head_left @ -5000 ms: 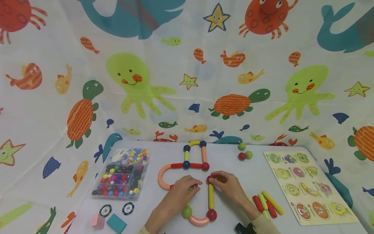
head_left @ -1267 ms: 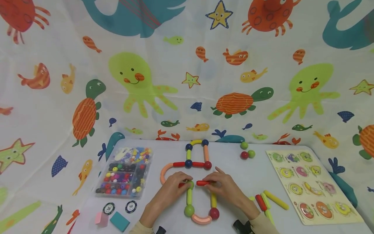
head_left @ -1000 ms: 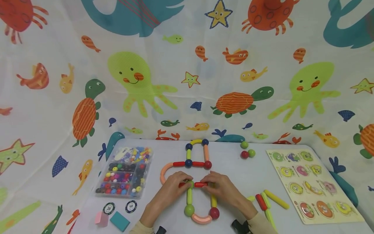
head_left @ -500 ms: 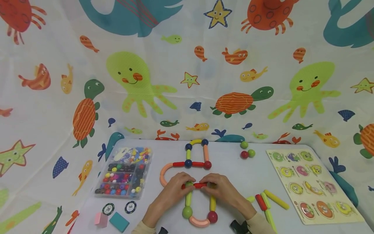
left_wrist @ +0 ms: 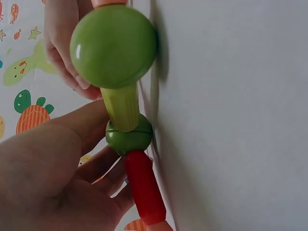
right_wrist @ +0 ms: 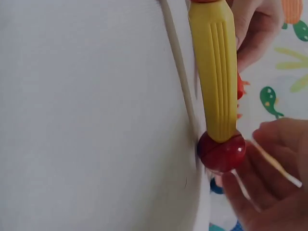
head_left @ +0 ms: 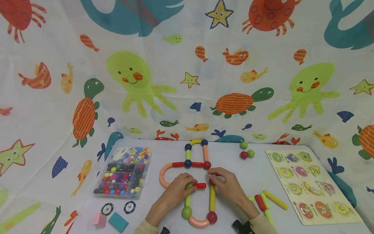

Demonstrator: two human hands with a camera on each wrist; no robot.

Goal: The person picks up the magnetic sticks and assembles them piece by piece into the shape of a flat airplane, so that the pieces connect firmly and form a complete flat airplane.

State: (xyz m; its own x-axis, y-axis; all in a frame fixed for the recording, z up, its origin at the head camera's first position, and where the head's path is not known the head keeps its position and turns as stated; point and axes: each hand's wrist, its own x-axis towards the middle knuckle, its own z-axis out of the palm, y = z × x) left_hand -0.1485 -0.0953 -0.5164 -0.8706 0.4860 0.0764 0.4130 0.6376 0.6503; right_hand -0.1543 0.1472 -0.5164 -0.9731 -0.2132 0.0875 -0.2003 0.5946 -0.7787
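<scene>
My left hand pinches a green ball at the upper left of a loop of magnetic sticks and balls. A short red stick points right from that ball, its right end free. My right hand is at a red ball atop the yellow stick, fingers loosely spread around it, with a gap at the thumb. The loop's lower end has a green ball, a pink curved stick and another red ball. Joined sticks around a blue ball lie beyond.
A clear bead box stands left, with two poker chips, a pink block and a teal block nearer. Loose sticks lie right, beside a picture puzzle board. Three loose balls sit at the back.
A red stick has come from the right-hand pile into the loop. In the last half second my right hand has let go of it and shifted up to the red ball. My left hand stays put.
</scene>
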